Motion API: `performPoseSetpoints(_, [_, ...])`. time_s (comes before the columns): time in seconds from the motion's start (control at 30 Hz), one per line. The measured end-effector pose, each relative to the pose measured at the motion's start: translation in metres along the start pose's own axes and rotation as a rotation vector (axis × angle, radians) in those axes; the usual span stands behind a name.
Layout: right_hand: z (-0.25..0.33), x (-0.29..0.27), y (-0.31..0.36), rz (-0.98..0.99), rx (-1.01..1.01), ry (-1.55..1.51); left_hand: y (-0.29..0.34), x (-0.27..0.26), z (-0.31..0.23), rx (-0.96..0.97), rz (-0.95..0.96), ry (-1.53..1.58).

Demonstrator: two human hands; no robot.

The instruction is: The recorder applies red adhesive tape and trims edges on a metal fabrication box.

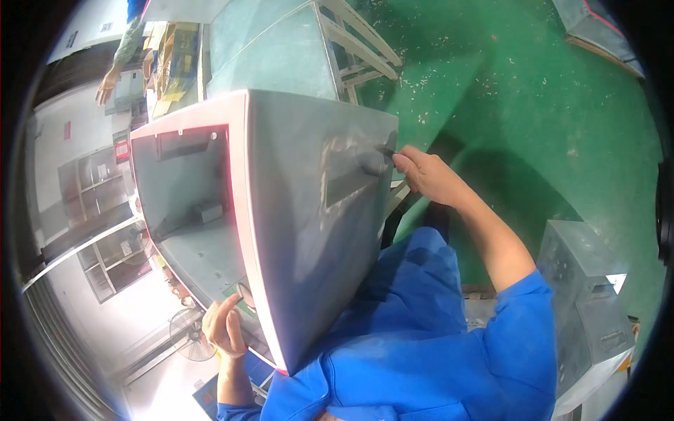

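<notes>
A large grey box-shaped housing point(309, 231) stands in front of me, with a pink-red edge around its open side. My right hand point(430, 177) is closed around a thin dark tool point(385, 151), whose tip meets the housing's right panel close to its far edge. Beside the tip, a pale rectangular patch point(344, 188) shows on that panel. My left hand point(226, 327) is at the lower corner of the open side, its thumb and fingers pinched together. Next to its fingertips is a small round shape point(246, 296); what the fingers hold I cannot make out.
Behind the housing is another grey panelled piece point(274, 56) on a pale wooden stand point(361, 42). Grey box units point(586, 302) stand at my right. The green floor point(477, 77) has scattered pale scraps. Another person's hand point(107, 85) reaches in at upper left; a fan point(191, 335) stands lower left.
</notes>
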State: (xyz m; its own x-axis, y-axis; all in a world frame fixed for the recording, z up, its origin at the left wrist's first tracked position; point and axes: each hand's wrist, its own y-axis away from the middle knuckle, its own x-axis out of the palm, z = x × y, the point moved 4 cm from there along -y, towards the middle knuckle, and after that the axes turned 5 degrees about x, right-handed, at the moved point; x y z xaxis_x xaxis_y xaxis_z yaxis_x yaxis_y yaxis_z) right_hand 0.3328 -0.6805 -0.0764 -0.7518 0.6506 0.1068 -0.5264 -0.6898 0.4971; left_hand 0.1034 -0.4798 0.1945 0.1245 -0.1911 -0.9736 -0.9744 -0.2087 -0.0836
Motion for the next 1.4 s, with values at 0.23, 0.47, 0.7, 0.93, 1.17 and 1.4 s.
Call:
performPoseSetpoints(0.23, [-0.001,0.014,0.004,0.129,-0.009,0.201,-0.004,0.003,-0.003,0.006,-0.04,0.027])
performPoseSetpoints(0.47, [0.03,0.021,0.028,-0.033,-0.293,0.621,-0.003,0.002,-0.004,0.016,-0.032,0.003])
performPoseSetpoints(0.7, [0.006,0.027,0.015,-0.203,-0.357,0.779,-0.002,0.002,-0.003,0.012,-0.023,0.034])
performPoseSetpoints(0.93, [0.057,0.017,0.042,-0.307,-0.458,0.233,-0.003,0.001,-0.003,-0.033,-0.054,0.042])
performPoseSetpoints(1.17, [0.099,0.057,0.083,0.028,-0.328,-0.835,0.001,0.002,0.0,-0.017,-0.126,0.101])
performPoseSetpoints(1.4, [0.105,0.061,0.106,-0.08,-0.338,-0.748,0.001,0.001,-0.004,0.036,-0.165,0.124])
